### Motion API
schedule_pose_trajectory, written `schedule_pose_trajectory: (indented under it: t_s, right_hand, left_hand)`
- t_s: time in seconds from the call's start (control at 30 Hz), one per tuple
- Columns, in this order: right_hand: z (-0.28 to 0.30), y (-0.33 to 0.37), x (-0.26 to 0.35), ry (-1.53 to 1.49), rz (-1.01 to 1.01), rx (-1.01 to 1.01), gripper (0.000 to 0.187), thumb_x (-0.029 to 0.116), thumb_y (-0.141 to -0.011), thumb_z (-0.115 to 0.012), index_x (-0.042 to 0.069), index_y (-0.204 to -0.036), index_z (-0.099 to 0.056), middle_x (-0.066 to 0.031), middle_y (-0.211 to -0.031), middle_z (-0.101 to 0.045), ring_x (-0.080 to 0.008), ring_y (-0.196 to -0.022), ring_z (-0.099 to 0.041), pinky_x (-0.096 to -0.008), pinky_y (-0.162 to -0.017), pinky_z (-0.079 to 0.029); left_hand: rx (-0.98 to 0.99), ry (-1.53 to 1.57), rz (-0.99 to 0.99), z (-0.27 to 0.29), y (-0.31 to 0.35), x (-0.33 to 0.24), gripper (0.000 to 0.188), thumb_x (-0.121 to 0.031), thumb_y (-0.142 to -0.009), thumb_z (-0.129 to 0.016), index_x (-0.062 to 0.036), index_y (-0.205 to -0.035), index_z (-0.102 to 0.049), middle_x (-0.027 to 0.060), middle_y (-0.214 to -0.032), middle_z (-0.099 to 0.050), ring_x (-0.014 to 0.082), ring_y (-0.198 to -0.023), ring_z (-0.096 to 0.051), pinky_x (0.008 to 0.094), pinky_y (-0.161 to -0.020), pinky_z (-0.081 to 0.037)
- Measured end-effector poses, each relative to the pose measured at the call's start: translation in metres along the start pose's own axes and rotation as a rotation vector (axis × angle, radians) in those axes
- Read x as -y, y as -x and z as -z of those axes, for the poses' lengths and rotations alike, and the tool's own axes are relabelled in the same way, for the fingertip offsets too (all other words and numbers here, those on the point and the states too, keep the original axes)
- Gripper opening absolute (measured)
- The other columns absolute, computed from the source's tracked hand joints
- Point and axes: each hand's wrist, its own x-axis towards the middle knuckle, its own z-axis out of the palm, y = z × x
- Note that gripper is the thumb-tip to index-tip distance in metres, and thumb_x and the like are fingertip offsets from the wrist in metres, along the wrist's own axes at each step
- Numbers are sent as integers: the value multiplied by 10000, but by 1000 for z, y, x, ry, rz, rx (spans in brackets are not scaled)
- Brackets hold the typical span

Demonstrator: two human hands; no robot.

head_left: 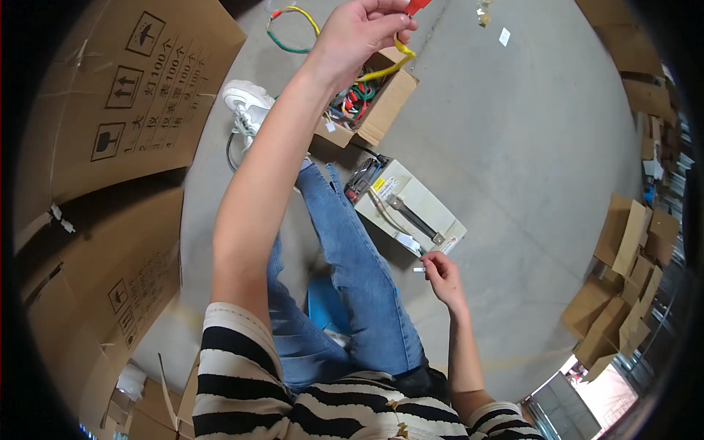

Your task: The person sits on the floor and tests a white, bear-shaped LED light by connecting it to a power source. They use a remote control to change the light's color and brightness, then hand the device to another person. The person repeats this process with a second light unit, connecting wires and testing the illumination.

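Note:
Raised at the far edge, my left hand [364,29] pinches a red end piece [417,6]. Just below its fingers hangs a yellow cable [400,60], which sags toward an open cardboard box [385,110] of tangled wires and red connectors. My right hand [444,280] is closed, thumb against fingers, beside the corner of a grey metal instrument case [422,202]. Between its fingertips is a small part, too small to name, and a white tag [419,270] sticks out there. The case has a black carrying handle [416,218] and a thin lead along its top.
Large printed cartons [110,95] stand close along my left. A yellow and green wire loop [282,37] lies on the floor beyond my white shoe [249,103]. Flattened and open cartons [616,286] line the right side. A blue object [326,304] sits between my legs.

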Motion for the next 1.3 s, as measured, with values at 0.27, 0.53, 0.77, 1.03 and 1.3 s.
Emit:
schedule_pose_trajectory:
  t_s: [0.27,0.53,0.77,1.03,1.3]
  right_hand:
    - [9,21,11,-14,55,10,131,133,-808,-457,14,-809,-512,13,-622,-468,-47,-561,-419,-189,-494,-342]
    - [8,32,-1,14,60,-6,131,135,-803,-467,12,-803,-513,29,-575,-435,-32,-534,-383,-182,-462,-295]
    - [5,40,7,82,78,-8,138,134,-804,-462,9,-794,-518,31,-564,-433,-39,-525,-382,-189,-464,-305]
    - [6,75,0,117,153,8,231,189,-817,-449,10,-678,-491,16,-537,-433,-47,-504,-381,-207,-450,-299]
    - [-6,99,3,7,229,61,248,209,-818,-450,3,-685,-491,3,-574,-459,-49,-550,-401,-202,-485,-321]
  left_hand:
    - [16,25,-120,-24,20,-41,201,-94,-817,-435,45,-961,-449,85,-742,-565,67,-574,-510,159,-531,-421]
    - [-186,-117,-83,-3,1,8,214,-132,-824,-421,27,-965,-450,130,-896,-572,130,-709,-566,216,-621,-453]
    - [-459,-909,-179,40,-2,109,428,-279,-750,-514,69,-986,-432,178,-876,-559,245,-775,-561,303,-724,-426]
    - [26,-476,381,45,197,131,197,-177,-816,-453,-9,-812,-554,30,-703,-557,79,-639,-511,217,-596,-412]
    - [27,-662,391,57,239,66,210,-174,-798,-469,10,-856,-552,48,-746,-567,98,-650,-526,228,-617,-428]
